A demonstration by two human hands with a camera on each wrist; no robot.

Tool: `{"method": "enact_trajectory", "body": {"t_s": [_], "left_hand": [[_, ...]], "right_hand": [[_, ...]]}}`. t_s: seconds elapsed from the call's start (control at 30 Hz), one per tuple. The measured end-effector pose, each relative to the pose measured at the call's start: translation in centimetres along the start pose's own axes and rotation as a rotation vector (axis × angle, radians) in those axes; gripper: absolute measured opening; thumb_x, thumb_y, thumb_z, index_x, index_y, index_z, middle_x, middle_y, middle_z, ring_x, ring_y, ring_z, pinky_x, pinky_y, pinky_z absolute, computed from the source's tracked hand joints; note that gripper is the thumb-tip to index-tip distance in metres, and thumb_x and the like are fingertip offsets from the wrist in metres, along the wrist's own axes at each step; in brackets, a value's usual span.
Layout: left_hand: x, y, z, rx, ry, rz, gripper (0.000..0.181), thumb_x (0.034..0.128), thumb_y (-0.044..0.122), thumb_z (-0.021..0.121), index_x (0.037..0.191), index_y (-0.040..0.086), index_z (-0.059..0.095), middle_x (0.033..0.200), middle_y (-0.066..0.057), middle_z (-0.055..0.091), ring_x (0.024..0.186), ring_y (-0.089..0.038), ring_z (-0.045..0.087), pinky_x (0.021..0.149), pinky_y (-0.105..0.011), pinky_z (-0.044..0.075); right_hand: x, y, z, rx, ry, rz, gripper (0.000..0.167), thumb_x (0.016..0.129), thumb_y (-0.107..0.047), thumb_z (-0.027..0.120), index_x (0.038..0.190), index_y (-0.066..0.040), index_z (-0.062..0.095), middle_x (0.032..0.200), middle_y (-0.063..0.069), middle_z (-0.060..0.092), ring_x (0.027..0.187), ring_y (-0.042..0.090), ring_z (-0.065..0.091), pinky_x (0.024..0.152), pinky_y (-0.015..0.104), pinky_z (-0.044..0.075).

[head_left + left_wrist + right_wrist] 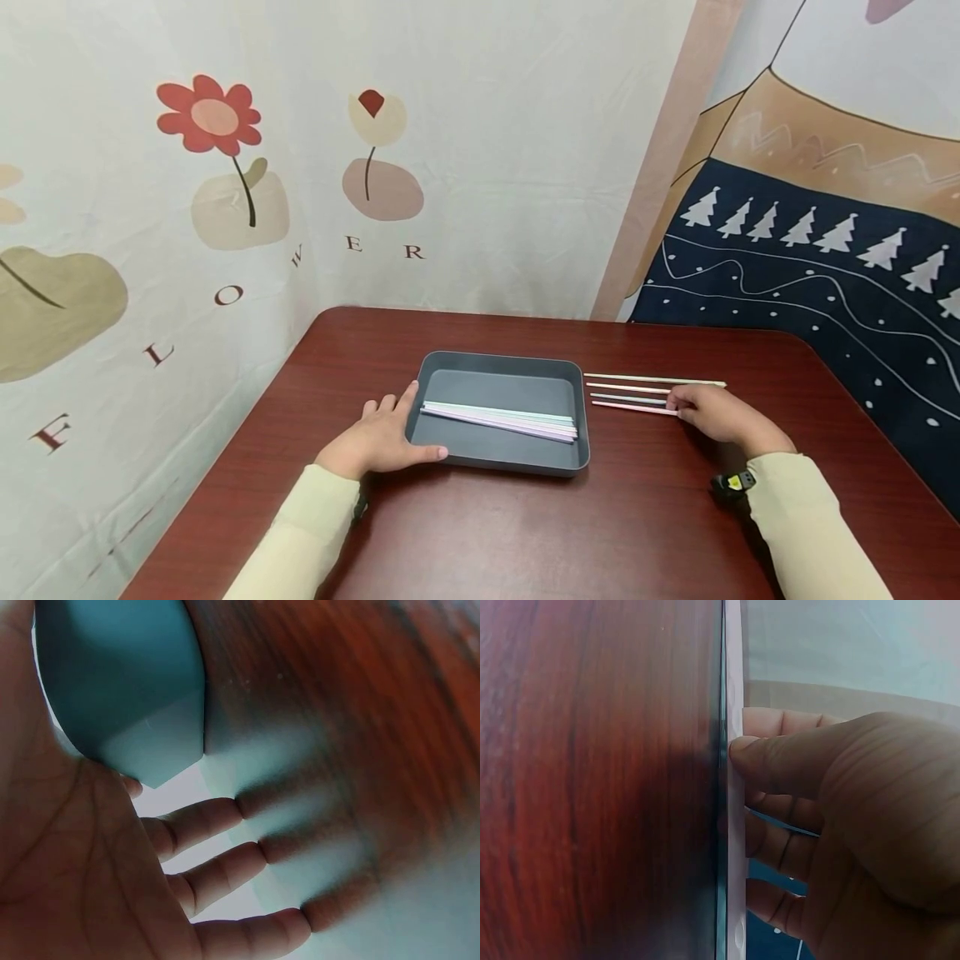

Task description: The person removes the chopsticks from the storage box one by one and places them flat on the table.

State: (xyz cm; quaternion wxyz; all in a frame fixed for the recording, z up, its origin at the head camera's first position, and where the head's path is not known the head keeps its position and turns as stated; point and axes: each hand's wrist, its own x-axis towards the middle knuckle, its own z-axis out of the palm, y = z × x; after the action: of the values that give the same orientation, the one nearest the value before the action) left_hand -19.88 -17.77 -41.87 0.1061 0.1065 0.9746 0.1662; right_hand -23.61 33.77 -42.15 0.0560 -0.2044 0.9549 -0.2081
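Note:
My left hand [381, 437] rests against the left end of a dark grey tray [480, 360], its thumb along the near rim and its fingers spread. In the left wrist view the straight fingers touch the table beside the tray's wall [127, 675]. Several pastel chopsticks [498, 421] lie bundled lengthwise inside the tray. To the tray's right, a few more chopsticks [626, 378] lie roughly parallel. Over their right ends, my right hand [720, 414] pinches the nearest one, a pink chopstick [633, 407], between thumb and fingers. The right wrist view shows the thumb on this pink chopstick [736, 847].
The reddish-brown wooden table [480, 533] has rounded far corners. Behind it hangs a pale curtain [495, 167] printed with flowers and letters, and at the right a navy cloth [787, 283] with white trees. A dark band [731, 485] sits on my right wrist.

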Motion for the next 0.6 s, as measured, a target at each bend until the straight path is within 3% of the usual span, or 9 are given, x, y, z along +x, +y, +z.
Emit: {"method": "enact_trajectory", "body": {"t_s": [0.6], "left_hand": [[0.03,-0.04,0.07,0.012,-0.001,-0.008,0.132,0.0662,0.084,0.066,0.16,0.008,0.012,0.14,-0.023,0.041,0.115,-0.039,0.038,0.088,-0.052,0.046]], "right_hand": [[-0.24,-0.31,0.3,-0.036,0.014,0.0,0.02,0.089,0.008,0.062,0.088,-0.011,0.065,0.079,-0.003,0.058,0.072,0.015,0.05,0.067,0.038,0.045]]}}
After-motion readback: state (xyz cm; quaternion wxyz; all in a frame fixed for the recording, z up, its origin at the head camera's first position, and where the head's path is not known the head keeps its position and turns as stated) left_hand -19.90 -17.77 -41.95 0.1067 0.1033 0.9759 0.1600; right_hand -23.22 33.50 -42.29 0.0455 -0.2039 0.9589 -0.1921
